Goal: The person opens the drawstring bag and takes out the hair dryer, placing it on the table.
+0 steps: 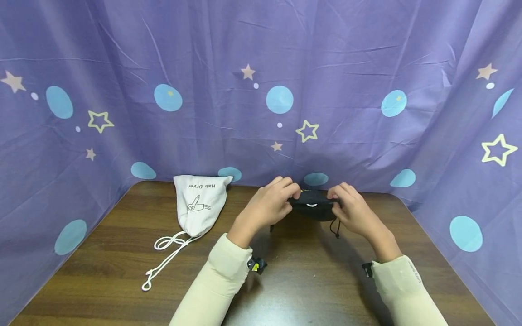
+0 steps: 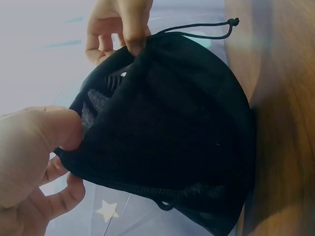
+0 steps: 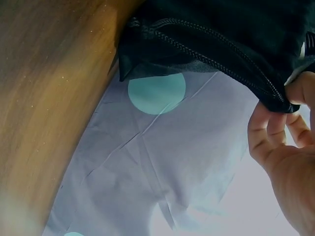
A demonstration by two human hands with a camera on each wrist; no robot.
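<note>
A small black drawstring pouch [image 1: 313, 206] is held just above the wooden table [image 1: 310, 280], near its back edge. My left hand [image 1: 272, 203] pinches the pouch's left rim, and my right hand [image 1: 350, 208] pinches its right rim. In the left wrist view the black pouch [image 2: 172, 132] fills the frame, its mouth pulled apart between my left thumb [image 2: 44, 132] and the right hand's fingers [image 2: 128, 29]. Its black cord [image 2: 202, 30] loops at the top. In the right wrist view the pouch's corded rim [image 3: 216, 46] sits pinched by my right fingers [image 3: 295, 91].
A white cloth drawstring bag [image 1: 200, 203] printed "Hair Dryer" lies at the back left, its white cord [image 1: 165, 258] trailing toward the front. A purple star-and-dot curtain [image 1: 261, 90] walls the table on three sides.
</note>
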